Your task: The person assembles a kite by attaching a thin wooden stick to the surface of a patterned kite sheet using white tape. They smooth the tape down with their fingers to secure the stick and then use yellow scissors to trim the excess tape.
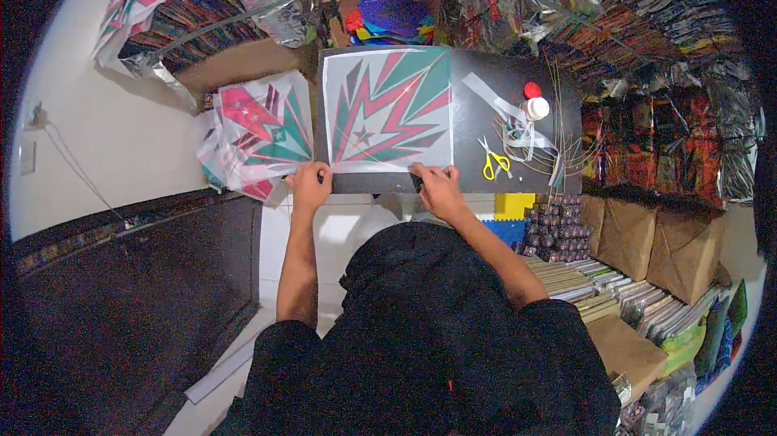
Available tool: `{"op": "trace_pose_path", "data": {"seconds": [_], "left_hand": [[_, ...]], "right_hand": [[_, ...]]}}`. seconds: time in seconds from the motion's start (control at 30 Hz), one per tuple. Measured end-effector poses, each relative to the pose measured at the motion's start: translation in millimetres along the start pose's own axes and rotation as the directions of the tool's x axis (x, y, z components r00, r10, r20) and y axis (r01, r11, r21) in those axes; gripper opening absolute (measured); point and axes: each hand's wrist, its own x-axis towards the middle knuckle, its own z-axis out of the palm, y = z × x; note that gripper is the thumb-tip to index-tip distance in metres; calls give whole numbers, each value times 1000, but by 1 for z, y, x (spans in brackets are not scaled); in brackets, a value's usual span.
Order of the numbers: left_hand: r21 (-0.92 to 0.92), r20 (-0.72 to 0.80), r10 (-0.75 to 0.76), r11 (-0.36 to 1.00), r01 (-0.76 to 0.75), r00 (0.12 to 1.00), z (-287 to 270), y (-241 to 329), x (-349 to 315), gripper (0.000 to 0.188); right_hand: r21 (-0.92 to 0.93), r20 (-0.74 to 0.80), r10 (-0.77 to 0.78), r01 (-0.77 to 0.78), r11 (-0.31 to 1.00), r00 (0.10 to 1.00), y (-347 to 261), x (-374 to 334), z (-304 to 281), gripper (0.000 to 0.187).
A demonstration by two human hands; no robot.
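A printed sheet (389, 112) in green, red and grey lies flat on the dark table (472, 130), just beyond both hands. The left hand (311, 185) is bent at its near left corner, the right hand (437, 191) along its near edge toward the right corner; I cannot tell whether either pinches it. Left of the left hand lie similar loose sheets (261, 130); right of the right hand, yellow-handled scissors (493, 156), and farther off a white bottle (537, 109).
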Motion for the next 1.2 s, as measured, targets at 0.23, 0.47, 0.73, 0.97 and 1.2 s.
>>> {"op": "trace_pose_path", "data": {"seconds": [0.23,0.47,0.73,0.97,1.2], "left_hand": [[99,-22,-79,992,81,997,-1,17,3,13],[39,-7,-134,990,134,991,-6,20,4,14],[-297,-111,-152,948,113,982,24,-15,6,16],[-377,-96,-99,925,56,990,13,0,3,15],[-402,-52,-63,915,37,997,7,4,7,16]], "right_hand": [[0,8,2,-2,1000,1000,-1,1,-1,69],[-9,-15,-9,9,1000,1000,3,0,4,69],[2,10,-7,7,1000,1000,1,0,0,68],[8,-22,-16,16,1000,1000,5,0,5,67],[-1,-35,-24,24,1000,999,1,-1,2,69]]}}
